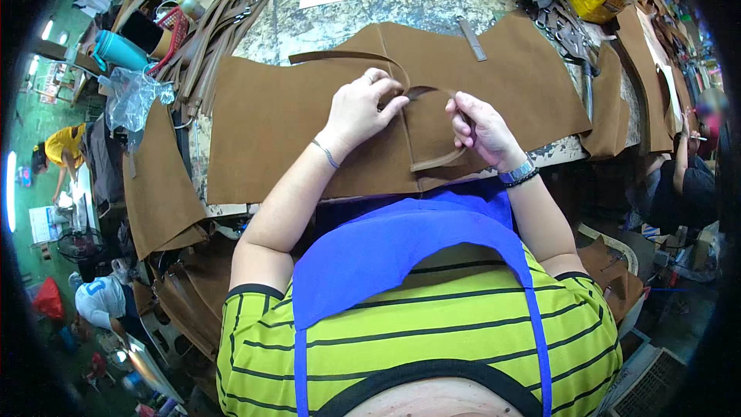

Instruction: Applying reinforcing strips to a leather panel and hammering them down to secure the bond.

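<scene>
Head view shows right fingers (468,103) pinching a brown strap (340,55) over the middle of a brown panel (270,127) on the tabletop (297,27), left fingers (378,85) curled beside it, grip unclear; the panel's seam (410,133) looks done, the strap apparently unattached.

My bare left hand (369,106) hangs palm down, knuckles raised, its fingers curled and the thumb reaching toward the fingertips. My left forearm (289,189) slants up and inward from a bent elbow, a thin, dark cord bracelet (326,154) circling the wrist. My bare right hand (482,125), near the left but apart from it, pinches thumb against forefinger, the other fingers folded toward the palm. My right forearm (538,210) angles inward too, a silvery metal watch (517,172) around its wrist.
</scene>
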A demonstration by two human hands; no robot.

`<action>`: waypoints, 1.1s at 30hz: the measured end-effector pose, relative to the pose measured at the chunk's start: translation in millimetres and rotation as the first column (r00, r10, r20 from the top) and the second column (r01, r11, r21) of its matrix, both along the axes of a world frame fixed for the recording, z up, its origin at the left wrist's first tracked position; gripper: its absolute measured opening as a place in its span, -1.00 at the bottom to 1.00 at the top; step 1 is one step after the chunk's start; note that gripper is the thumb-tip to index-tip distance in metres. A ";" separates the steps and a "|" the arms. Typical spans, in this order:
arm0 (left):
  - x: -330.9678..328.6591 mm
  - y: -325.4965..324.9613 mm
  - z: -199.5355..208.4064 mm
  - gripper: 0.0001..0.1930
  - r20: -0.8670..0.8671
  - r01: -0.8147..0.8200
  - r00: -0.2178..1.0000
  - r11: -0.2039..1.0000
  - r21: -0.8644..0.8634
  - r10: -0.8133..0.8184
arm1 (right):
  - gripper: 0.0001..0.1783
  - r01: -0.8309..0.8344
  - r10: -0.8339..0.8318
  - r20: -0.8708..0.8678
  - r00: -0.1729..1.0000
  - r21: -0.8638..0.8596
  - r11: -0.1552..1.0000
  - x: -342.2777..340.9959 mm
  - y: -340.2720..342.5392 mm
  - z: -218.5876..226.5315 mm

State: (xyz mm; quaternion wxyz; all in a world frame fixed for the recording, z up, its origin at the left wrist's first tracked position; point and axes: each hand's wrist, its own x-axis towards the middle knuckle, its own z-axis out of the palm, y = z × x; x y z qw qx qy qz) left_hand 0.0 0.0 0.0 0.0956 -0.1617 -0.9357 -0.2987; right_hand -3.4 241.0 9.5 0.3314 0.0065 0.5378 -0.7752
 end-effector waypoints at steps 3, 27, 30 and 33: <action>-18.0 0.7 -6.9 -0.78 0.077 -0.134 0.990 0.956 0.260 0.117 | -0.69 -0.062 0.066 -0.058 0.996 0.073 0.995 -1.7 7.2 8.6; -6.7 -273.5 -39.0 -0.41 -0.025 -0.828 0.506 0.477 -0.295 0.862 | -0.67 0.583 -0.172 -0.559 0.811 0.746 0.322 -151.7 191.9 -20.7; -6.0 -283.2 -37.6 -0.53 0.030 -0.825 0.525 0.518 -0.227 0.850 | -0.71 0.594 -0.160 -0.576 0.801 0.734 0.329 -159.6 199.3 -25.3; -7.3 -298.2 -50.8 -0.62 0.084 -0.794 0.577 0.582 -0.175 0.813 | -0.69 0.651 -0.109 -0.653 0.750 0.699 0.296 -166.7 202.4 -35.7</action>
